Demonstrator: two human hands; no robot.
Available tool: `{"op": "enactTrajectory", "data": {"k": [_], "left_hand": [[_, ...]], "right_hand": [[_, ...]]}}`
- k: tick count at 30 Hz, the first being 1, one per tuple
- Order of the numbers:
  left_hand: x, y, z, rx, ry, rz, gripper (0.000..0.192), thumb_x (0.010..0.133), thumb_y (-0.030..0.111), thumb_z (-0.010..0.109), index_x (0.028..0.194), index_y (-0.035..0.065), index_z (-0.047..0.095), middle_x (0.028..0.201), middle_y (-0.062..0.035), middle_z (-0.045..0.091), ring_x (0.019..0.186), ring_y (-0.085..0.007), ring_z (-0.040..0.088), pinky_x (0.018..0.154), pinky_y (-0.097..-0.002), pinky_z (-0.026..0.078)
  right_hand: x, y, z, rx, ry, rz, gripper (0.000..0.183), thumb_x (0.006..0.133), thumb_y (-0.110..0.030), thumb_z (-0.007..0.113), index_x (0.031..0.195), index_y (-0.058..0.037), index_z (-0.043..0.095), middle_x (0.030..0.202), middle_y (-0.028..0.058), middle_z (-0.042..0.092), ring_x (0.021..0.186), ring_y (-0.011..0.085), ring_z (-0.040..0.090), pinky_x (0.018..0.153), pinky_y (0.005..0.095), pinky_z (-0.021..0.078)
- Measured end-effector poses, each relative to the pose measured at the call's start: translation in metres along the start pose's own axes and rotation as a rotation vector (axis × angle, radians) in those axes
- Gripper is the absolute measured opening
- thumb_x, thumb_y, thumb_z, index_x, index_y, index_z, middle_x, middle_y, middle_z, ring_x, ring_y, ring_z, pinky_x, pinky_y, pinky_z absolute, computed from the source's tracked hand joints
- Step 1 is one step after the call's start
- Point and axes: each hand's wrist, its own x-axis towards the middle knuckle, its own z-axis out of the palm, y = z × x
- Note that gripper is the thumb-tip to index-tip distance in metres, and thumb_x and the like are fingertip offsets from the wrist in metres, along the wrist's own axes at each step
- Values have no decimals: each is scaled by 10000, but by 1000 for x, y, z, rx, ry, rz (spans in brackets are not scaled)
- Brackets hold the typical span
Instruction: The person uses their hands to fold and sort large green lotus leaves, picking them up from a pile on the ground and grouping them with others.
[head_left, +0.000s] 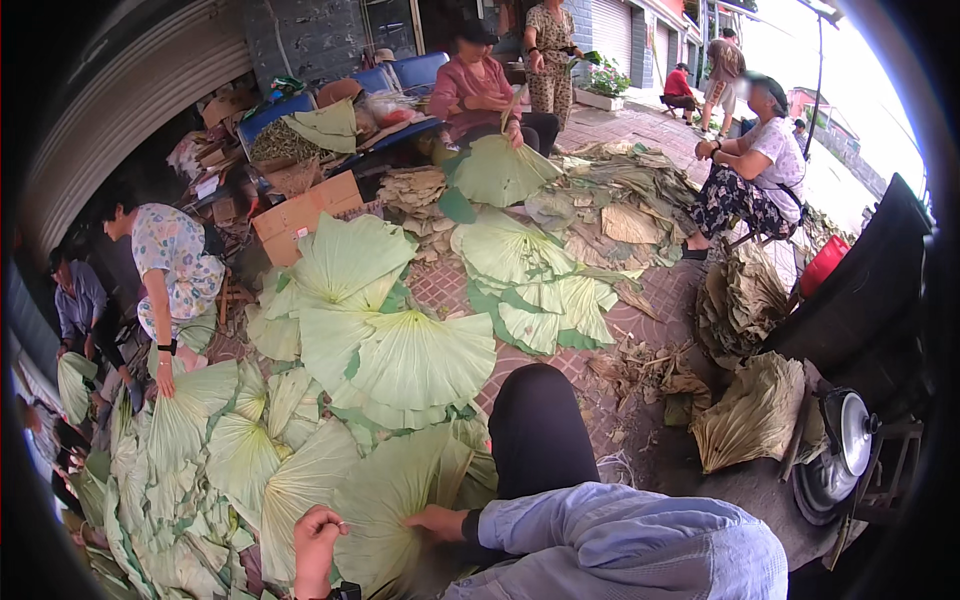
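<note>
Low in the view, my right hand (436, 523) grips a large pale-green lotus leaf (386, 491) near its centre, its fingertips partly hidden against the leaf. My left hand (318, 541) is raised just left of that leaf, with the fingers curled together. Whether something tiny is pinched at its fingertips is too small to tell. Beyond my hands, a spread of overlapping lotus leaves (424, 356) covers the paving, pale undersides up. More leaves (176, 487) lie heaped to the left.
A person (176, 262) bends over leaves at the left; another (480, 97) holds a leaf by a blue bench. A seated person (757, 157) is at the right. Dried brown leaves (742, 300), a lidded metal pot (851, 435) and a dark container (855, 300) stand right. A cardboard box (307, 214) lies behind.
</note>
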Motion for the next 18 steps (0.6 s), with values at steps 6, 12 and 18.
{"op": "enactTrajectory", "data": {"k": [6,12,18], "left_hand": [[-5,7,-1,17,22,19,112,659,-98,466,669,-61,571,716,-66,526,635,-134,536,607,-242,421],[-5,8,-2,160,18,55,110,667,-62,485,669,-46,594,690,-68,552,636,-138,539,593,-246,404],[-14,4,-5,294,16,67,104,673,-27,500,662,-32,604,672,-68,560,624,-142,522,578,-262,385]], "right_hand": [[-27,-21,9,-306,-109,-280,342,841,-227,662,1122,-40,608,1025,52,655,899,211,631,758,396,513],[12,-6,-16,59,-155,-227,376,783,-118,695,1134,-33,590,1031,62,655,933,201,628,786,404,525],[-8,-13,-6,-473,294,-2,312,727,-262,731,880,2,668,866,170,676,785,281,659,691,394,542]]}}
